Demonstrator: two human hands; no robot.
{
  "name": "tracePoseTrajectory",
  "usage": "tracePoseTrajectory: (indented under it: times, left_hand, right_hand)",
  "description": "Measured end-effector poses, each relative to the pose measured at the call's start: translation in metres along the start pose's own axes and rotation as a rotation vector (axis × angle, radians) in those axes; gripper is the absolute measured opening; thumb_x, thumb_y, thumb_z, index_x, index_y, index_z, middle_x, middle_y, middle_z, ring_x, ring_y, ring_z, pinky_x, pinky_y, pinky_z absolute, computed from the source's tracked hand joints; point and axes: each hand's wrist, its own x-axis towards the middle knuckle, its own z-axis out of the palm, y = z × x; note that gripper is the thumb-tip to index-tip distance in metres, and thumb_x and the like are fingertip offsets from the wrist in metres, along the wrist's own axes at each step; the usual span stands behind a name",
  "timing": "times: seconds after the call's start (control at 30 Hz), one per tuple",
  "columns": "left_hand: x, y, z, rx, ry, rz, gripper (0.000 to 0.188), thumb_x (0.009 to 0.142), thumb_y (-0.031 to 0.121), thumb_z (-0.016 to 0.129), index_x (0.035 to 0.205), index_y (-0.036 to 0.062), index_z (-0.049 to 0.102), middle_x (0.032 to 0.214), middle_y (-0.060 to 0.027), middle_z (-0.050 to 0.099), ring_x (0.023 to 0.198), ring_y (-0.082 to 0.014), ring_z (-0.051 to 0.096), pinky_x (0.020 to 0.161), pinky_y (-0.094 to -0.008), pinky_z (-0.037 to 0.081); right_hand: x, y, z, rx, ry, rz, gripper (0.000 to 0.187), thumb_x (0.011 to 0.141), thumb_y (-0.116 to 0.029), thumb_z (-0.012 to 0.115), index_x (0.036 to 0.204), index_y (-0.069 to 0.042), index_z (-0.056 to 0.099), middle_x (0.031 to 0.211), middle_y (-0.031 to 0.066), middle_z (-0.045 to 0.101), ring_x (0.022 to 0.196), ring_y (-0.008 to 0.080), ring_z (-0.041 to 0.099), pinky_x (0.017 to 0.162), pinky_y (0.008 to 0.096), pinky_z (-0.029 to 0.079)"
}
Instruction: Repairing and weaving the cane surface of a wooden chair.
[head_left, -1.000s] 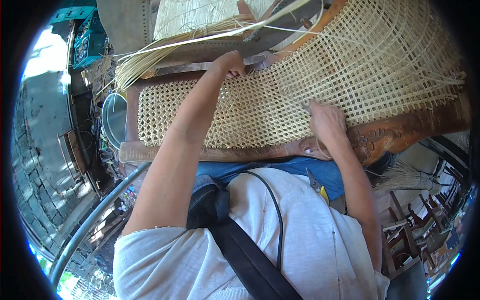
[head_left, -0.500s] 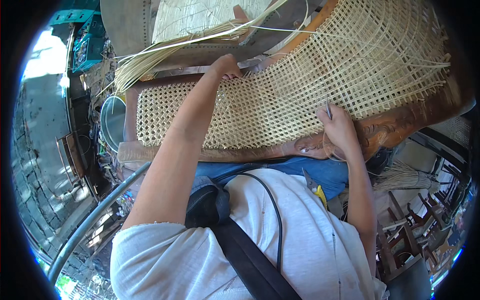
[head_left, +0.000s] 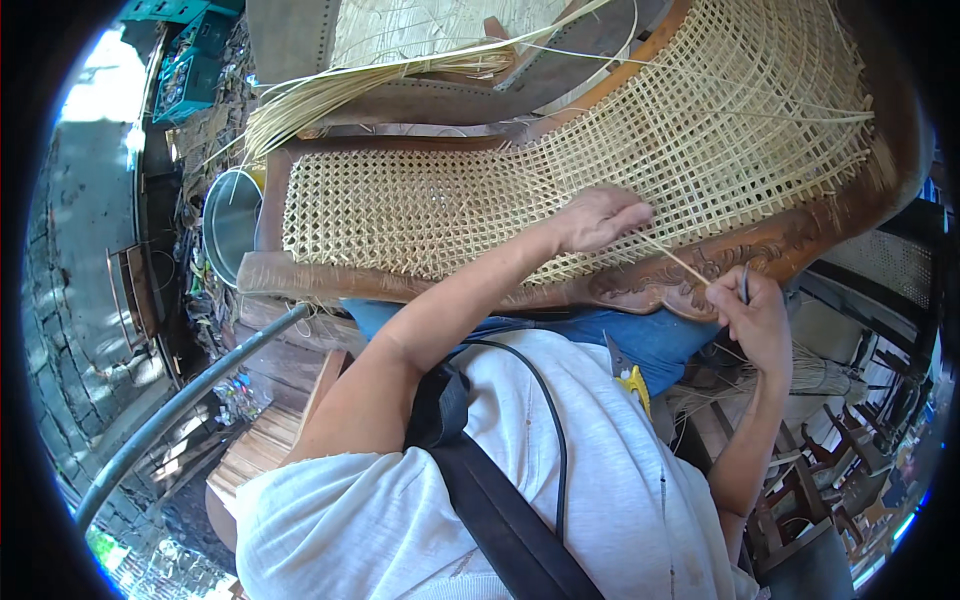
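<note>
A carved brown wooden frame (head_left: 590, 293) lies across my lap with a woven cane panel (head_left: 390, 205) in it. My left hand (head_left: 600, 218) is closed low over the weave near the frame's near edge, its fingertips partly hidden, where a cane strand (head_left: 683, 266) starts. That strand stretches to my right hand (head_left: 755, 318), which pinches it beyond the near rail. Between the right hand's fingers a thin pointed metal tool (head_left: 744, 284) also sticks up. Loose strand ends (head_left: 845, 118) show at the weave's right side.
A bundle of cane strands (head_left: 320, 100) lies on another wooden frame (head_left: 400, 103) beyond. A bucket (head_left: 232, 225) stands at the left, near a metal tube (head_left: 190, 400). Yellow-handled cutters (head_left: 634, 382) rest at my waist. Wooden chair parts (head_left: 810, 480) pile up at the lower right.
My left hand has come from the far rail toward me and right, to the near side of the weave. My right hand has moved right and nearer, with a cane strand now stretched between the hands.
</note>
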Motion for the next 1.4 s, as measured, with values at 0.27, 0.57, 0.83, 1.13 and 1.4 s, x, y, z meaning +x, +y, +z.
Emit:
tracePoseTrajectory:
  times: [0.27,0.57,0.83,1.13,1.4]
  left_hand:
    - [-0.004,0.039,-0.047,-0.388,-0.122,0.030,0.032,0.091,0.040,0.069,0.102,0.0106,0.076,0.099,-0.0078,0.072,0.092,-0.0162,0.066,0.084,-0.0317,0.054]
    - [-0.011,-0.070,-0.152,0.512,-0.014,-0.297,0.035,0.093,0.047,0.061,0.109,0.0177,0.075,0.103,-0.0076,0.074,0.096,-0.0277,0.070,0.084,-0.0406,0.054]
    - [-0.027,-0.116,-0.145,0.435,-0.052,-0.430,0.030,0.082,0.040,0.072,0.103,0.0201,0.077,0.101,-0.0051,0.075,0.098,-0.0290,0.069,0.085,-0.0415,0.053]
    - [-0.027,-0.113,-0.153,0.487,0.021,-0.454,0.029,0.076,0.038,0.072,0.092,0.0138,0.077,0.090,-0.0089,0.075,0.089,-0.0293,0.071,0.079,-0.0414,0.055]
    - [-0.021,-0.113,-0.162,0.482,0.047,-0.414,0.028,0.075,0.031,0.072,0.090,0.0080,0.075,0.087,-0.0132,0.074,0.085,-0.0306,0.071,0.078,-0.0409,0.055]
  right_hand:
    - [0.010,-0.031,0.012,0.183,0.075,-0.067,0.017,0.090,-0.017,0.068,0.085,-0.001,0.064,0.064,0.0015,0.058,0.054,0.0071,0.052,0.050,0.0254,0.040]
    - [0.088,-0.027,0.101,-0.402,-0.039,-0.071,0.036,0.088,-0.010,0.053,0.122,0.002,0.057,0.102,0.0268,0.068,0.094,0.0367,0.068,0.086,0.0462,0.052]
    - [0.167,-0.015,0.177,-0.051,-0.269,0.143,0.023,0.087,-0.009,0.055,0.100,0.005,0.067,0.086,0.0235,0.071,0.072,0.0277,0.071,0.073,0.0408,0.055]
    - [0.211,-0.022,0.191,0.071,-0.344,0.344,0.015,0.085,-0.006,0.060,0.087,0.008,0.066,0.072,0.0163,0.069,0.062,0.0241,0.070,0.050,0.0371,0.053]
    - [0.224,-0.044,0.185,-0.029,-0.455,0.377,0.010,0.086,-0.002,0.059,0.087,0.007,0.064,0.071,0.0151,0.067,0.057,0.0221,0.067,0.040,0.0332,0.047]
